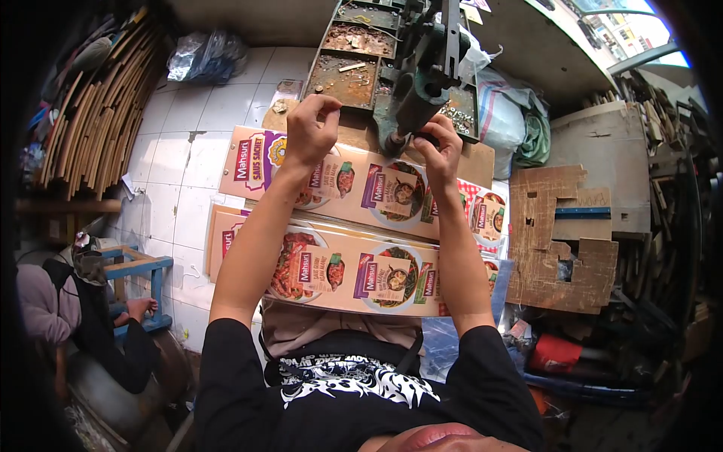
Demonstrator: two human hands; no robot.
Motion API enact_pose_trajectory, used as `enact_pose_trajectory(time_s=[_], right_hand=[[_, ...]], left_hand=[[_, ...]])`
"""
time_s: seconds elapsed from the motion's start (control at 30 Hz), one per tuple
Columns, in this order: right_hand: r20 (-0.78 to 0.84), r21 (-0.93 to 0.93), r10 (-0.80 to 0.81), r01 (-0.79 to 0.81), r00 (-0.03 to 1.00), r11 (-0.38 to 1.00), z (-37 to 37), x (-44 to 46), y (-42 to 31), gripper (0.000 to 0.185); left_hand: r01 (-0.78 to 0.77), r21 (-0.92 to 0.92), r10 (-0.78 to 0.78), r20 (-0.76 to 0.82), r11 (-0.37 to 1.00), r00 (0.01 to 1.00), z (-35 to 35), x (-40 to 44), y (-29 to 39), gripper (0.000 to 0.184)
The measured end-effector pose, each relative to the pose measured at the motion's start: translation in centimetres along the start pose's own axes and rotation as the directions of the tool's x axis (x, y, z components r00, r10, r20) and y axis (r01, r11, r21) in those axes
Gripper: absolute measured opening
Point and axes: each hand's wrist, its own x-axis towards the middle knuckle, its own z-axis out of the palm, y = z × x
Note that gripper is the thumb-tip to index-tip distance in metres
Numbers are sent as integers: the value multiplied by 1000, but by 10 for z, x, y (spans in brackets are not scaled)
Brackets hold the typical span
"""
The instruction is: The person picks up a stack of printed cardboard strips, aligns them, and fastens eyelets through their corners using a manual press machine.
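Observation:
My left hand [313,133] is closed in a pinch in front of the metal parts tray [343,81]. What its fingertips hold, if anything, is too small to make out. My right hand [440,149] is curled closed beside the lower tip of the dark metal press [422,98], and its fingers hide whatever they hold. Below both hands lies a printed cardboard panel [350,177] with "Mahsuri" labels and food pictures. Its far edge reaches under the press. A second stack of like panels [354,275] lies nearer my body, across my lap.
Small metal rings [457,120] sit in the tray right of the press. Cut cardboard [561,241] leans at the right; stacked boards [98,113] stand at the far left. Another person [105,316] sits at the lower left by a blue wooden stool [154,282].

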Motion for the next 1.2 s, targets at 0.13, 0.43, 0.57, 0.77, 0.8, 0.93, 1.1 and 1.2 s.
enact_pose_trajectory(time_s=[0.13,0.43,0.57,0.77,0.8,0.93,1.1,1.2], right_hand=[[16,61,60,-61,998,996,2,-1,0,26],[57,21,-11,9,998,1000,2,0,1,24],[60,51,48,-51,997,997,1,-2,1,25],[63,33,41,-43,997,998,1,-2,4,25],[65,34,38,-41,997,999,2,-1,4,25],[70,-14,3,-2,998,1000,2,-1,3,24],[83,-37,-28,31,996,999,3,-1,2,23],[76,-40,-40,43,996,998,4,-1,0,21]], left_hand=[[-14,6,14,-4,1000,1000,0,0,0,7],[-19,-11,19,0,1000,1000,-1,0,1,6],[-21,16,20,16,1000,1000,-2,0,-1,7],[-10,-18,10,4,1000,1000,-2,-2,2,7],[-11,-18,11,5,1000,1000,-2,-2,3,7],[-8,-15,8,2,1000,1000,-3,-2,3,7],[-23,-11,23,-5,1000,1000,-3,-2,3,7],[-13,-8,13,5,1000,1000,-3,-2,2,7]])
